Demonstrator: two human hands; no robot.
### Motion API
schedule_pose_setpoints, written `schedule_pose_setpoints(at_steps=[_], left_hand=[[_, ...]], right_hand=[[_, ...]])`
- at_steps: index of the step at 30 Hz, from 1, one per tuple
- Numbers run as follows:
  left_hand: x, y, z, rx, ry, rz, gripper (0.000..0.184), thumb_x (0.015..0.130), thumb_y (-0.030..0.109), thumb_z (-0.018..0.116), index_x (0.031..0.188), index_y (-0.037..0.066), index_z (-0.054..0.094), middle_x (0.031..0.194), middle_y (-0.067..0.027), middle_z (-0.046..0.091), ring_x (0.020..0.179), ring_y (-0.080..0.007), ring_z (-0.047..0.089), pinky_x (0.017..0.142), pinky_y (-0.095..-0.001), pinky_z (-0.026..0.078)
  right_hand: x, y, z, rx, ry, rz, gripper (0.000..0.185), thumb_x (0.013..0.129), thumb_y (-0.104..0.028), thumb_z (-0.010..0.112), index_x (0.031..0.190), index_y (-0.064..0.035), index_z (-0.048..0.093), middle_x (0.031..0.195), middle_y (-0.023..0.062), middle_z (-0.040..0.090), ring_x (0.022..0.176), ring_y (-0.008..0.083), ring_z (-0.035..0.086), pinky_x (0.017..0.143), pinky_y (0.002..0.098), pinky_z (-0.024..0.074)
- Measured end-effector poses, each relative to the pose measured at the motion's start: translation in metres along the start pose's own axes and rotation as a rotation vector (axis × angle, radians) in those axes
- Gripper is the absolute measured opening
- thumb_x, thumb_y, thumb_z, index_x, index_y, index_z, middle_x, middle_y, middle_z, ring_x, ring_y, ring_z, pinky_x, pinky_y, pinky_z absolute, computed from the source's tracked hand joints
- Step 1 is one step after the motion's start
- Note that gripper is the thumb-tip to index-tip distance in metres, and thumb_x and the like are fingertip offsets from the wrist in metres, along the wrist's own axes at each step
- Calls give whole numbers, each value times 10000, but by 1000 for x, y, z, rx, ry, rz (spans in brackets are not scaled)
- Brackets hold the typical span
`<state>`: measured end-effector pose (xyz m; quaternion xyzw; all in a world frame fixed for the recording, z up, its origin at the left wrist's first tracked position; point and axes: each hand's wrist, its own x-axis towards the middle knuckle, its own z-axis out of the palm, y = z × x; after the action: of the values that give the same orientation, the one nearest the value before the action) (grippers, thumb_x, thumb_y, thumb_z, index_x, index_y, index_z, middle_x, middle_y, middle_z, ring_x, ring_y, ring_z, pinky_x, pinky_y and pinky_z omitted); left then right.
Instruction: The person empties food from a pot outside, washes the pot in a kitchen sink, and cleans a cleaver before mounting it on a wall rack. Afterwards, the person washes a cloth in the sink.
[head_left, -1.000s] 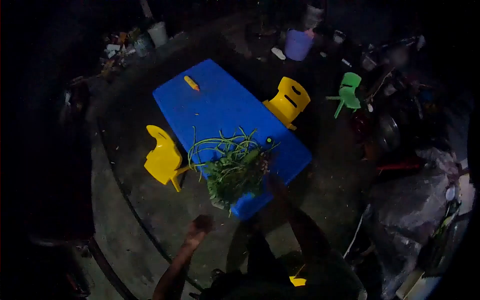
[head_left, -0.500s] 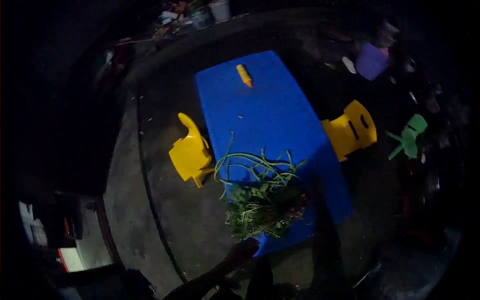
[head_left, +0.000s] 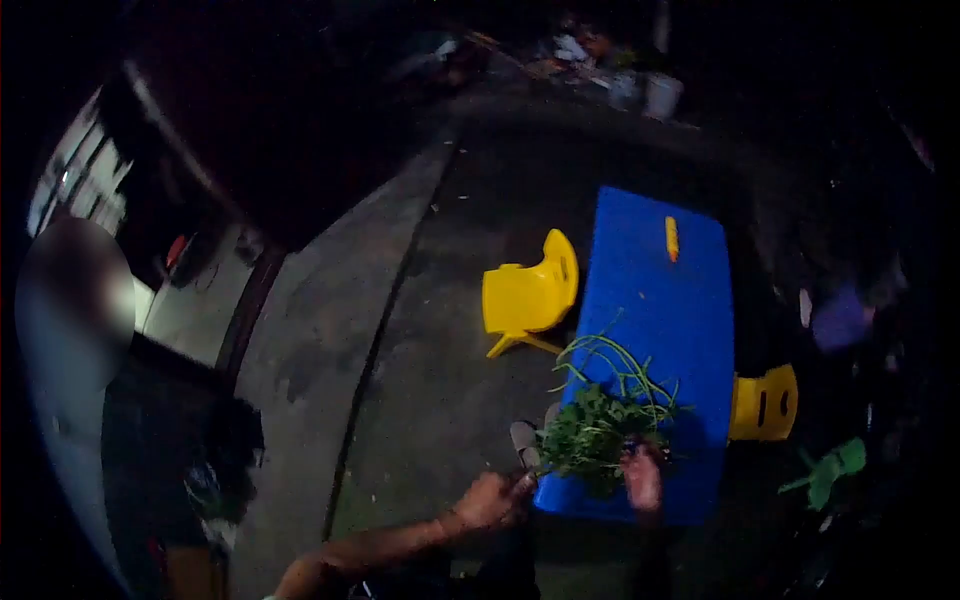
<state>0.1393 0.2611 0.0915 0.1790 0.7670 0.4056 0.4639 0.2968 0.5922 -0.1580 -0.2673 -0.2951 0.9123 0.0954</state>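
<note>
A heap of leafy greens (head_left: 590, 435) with long green beans (head_left: 625, 365) at its far side lies on the near end of the blue table (head_left: 665, 320). My right hand (head_left: 642, 482) is at the right edge of the heap, its fingers closed on the greens and partly lost in shadow. By the table's near left corner is my left hand (head_left: 490, 502), fingers curled together beside the greens. Whatever it holds, if anything, is too dark to make out.
A yellow chair (head_left: 530, 295) stands left of the table, another yellow chair (head_left: 765, 405) right of it. A yellow bottle (head_left: 672, 240) lies at the table's far end. A green chair (head_left: 835, 472) is at lower right. A person (head_left: 70, 400) is at far left.
My view has swung left, so the table now appears further right, and a person has come into view. My hands, dark before, are now lit; the right one is at the greens.
</note>
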Motion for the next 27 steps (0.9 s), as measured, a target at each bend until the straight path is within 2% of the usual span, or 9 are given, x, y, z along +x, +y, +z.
schedule_pose_setpoints(at_steps=[2,3,5,9,12,15,19,23,27], left_hand=[[-54,-2,-34,-90,137,-38,370,900,349,562,1063,20,601,920,-128,604,807,-234,586,700,-363,469],[-80,-20,-49,-108,271,143,377,891,329,590,1113,25,576,924,-119,589,801,-217,577,701,-351,469],[-148,-48,-81,-208,510,399,450,849,267,662,1211,40,521,957,-102,561,803,-193,557,710,-329,467],[-320,-127,-139,-152,966,525,733,663,240,823,1284,55,481,1003,-71,523,831,-179,511,754,-303,455],[-464,-207,-161,21,1273,473,672,688,261,813,1253,56,514,1025,-62,536,862,-156,545,726,-289,466],[-538,-234,-130,-74,1629,398,608,683,245,812,1199,61,549,957,-60,546,820,-162,547,678,-274,465],[-636,-288,-68,127,1879,-109,470,742,195,750,1147,59,554,901,-125,543,729,-233,562,621,-291,474],[-686,-329,-80,116,2094,-439,499,836,335,581,1234,45,500,1142,-200,487,1060,-379,466,928,-471,347],[-769,-405,-97,85,2310,-573,439,890,276,517,1269,57,490,1332,-213,392,1166,-391,424,994,-457,305]], right_hand=[[-43,32,169,67,-129,132,299,933,-259,519,1187,-104,547,1092,76,597,956,237,562,833,404,450],[-54,61,230,49,-33,290,288,931,-239,515,1174,-88,551,1096,81,596,944,227,569,831,387,451],[-91,110,355,44,-277,328,283,928,-198,522,1169,-50,542,1027,95,595,890,222,571,774,368,474],[-180,227,526,-54,-784,537,304,942,-190,504,1205,-40,526,1013,100,604,868,200,584,737,339,496],[-263,350,623,-96,-1078,706,321,951,-218,494,1216,-38,519,1044,102,601,884,193,587,747,324,499],[-338,413,662,-274,-1173,798,326,964,-237,478,1209,-25,518,1088,97,590,935,186,587,796,325,499],[-434,509,671,-479,-1469,1140,316,963,-182,462,1226,-9,498,1151,88,564,1039,175,561,896,321,467],[-490,594,710,-578,-1459,1400,323,946,-163,495,1233,-17,482,1151,62,554,1037,166,552,907,318,452],[-553,693,726,-794,-1614,1495,361,925,-159,536,1247,-9,470,1156,58,548,1040,158,549,909,312,447]])
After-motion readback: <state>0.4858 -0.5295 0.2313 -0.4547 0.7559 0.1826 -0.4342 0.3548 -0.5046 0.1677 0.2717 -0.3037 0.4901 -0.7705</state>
